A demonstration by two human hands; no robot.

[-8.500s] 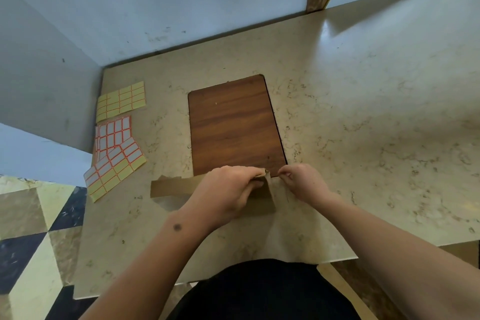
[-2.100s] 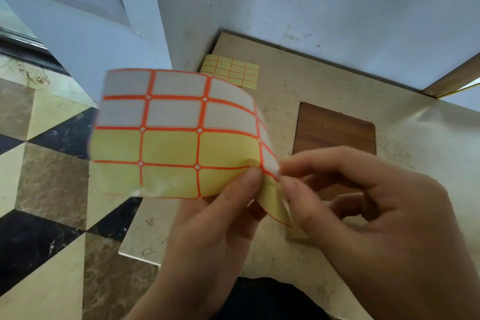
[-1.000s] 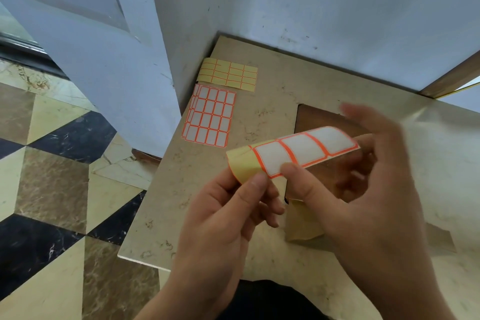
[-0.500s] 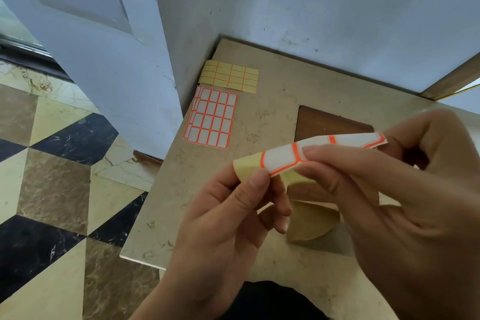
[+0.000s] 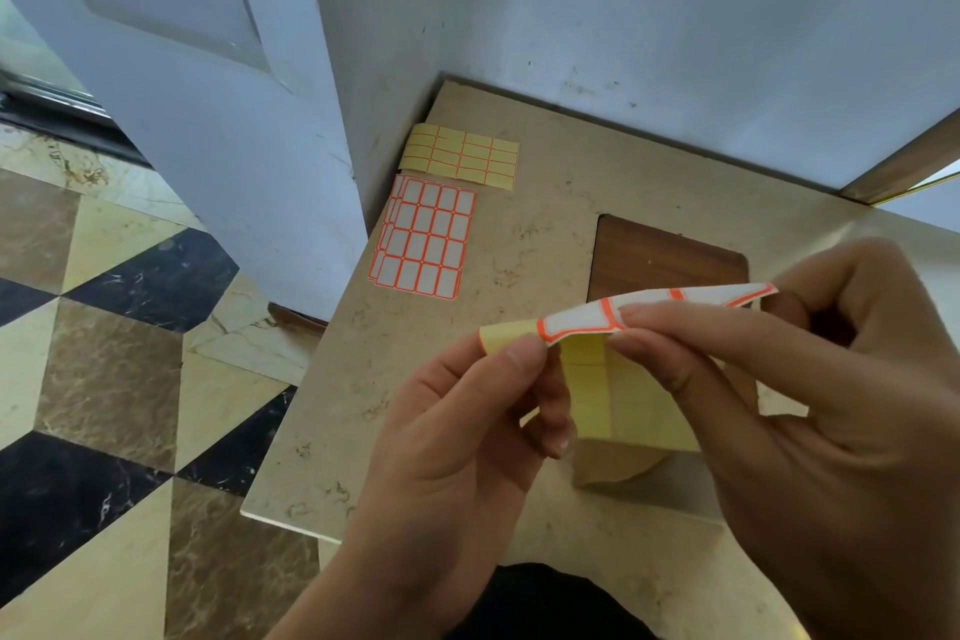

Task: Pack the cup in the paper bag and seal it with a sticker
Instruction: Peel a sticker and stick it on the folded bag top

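Note:
I hold a sticker sheet (image 5: 631,395) with yellow backing in front of me, above the table. My left hand (image 5: 467,437) pinches the sheet's left corner between thumb and forefinger. My right hand (image 5: 810,405) pinches a strip of white, orange-edged stickers (image 5: 582,320) that lifts off the backing along the top. The brown paper bag (image 5: 618,470) lies on the table under my hands, mostly hidden by them. No cup is visible.
On the beige marble table (image 5: 415,405), a full sticker sheet (image 5: 426,237) and a yellow emptied sheet (image 5: 462,153) lie at the far left near the wall. A dark wood inlay (image 5: 660,250) sits mid-table. The table's left edge drops to a patterned floor.
Compared with half a second ago, the sticker strip has lifted further off the backing, and the yellow sheet now hangs down between my hands. Earlier, both hands were folding the bag's top on the table.

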